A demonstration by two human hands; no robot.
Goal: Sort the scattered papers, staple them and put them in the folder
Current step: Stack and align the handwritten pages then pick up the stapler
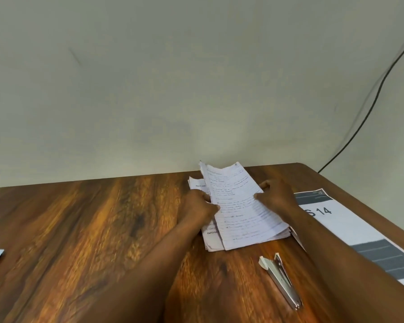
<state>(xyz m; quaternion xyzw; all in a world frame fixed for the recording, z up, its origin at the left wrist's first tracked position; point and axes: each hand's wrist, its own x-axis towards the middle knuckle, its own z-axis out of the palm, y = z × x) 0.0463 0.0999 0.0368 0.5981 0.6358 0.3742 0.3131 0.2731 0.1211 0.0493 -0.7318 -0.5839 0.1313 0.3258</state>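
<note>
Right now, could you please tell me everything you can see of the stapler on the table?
The slim silver metal stapler with a white plastic cap at its far end lies flat on the brown wooden table, its arms slightly parted. It sits just near of the handwritten paper stack, between the forearms. Neither hand touches it.

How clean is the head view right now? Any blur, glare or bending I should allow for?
Head view: motion blur smears the table grain and both hands, left hand and right hand; handwriting on the papers is unreadable; wide-angle bending curves the cable and table edge; lighting is soft, no glare; the stapler is fairly sharp.
</note>
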